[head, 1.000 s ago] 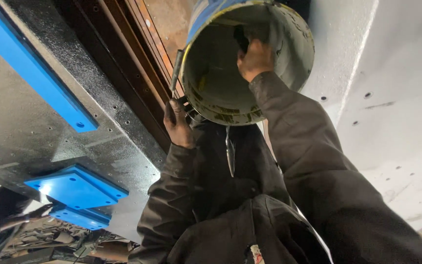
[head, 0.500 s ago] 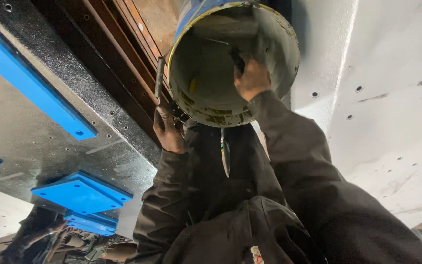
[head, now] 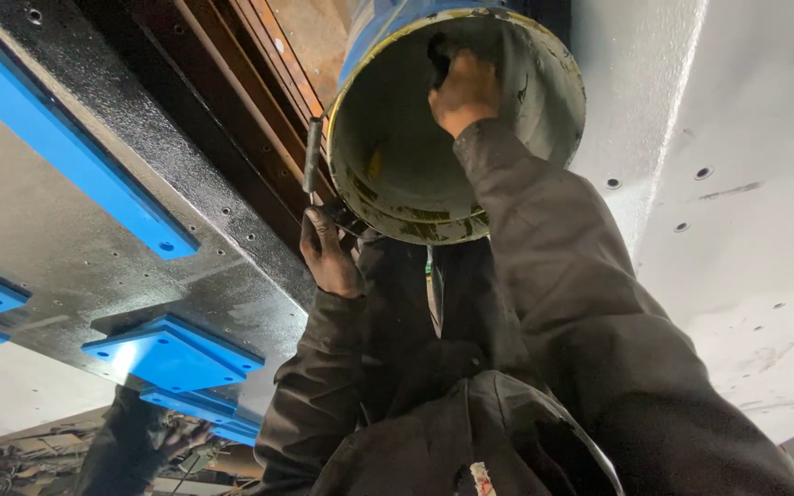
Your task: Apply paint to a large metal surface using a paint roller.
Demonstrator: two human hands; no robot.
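Bucket (head: 397,174) now sits higher and more to the left. Right hand (head: 464,89) stays inside, closed on something dark. Left hand (head: 328,255) still grips its handle (head: 312,156).

We have a single view, from the head camera, tilted steeply upward and close behind our raised arms. It faces the open mouth of a blue bucket (head: 457,119) and the black plate (head: 140,276) beside it.

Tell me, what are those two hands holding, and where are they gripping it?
The left hand grips the bucket by its wire handle at the rim. The right hand reaches inside, closed on something dark; what it is cannot be told.
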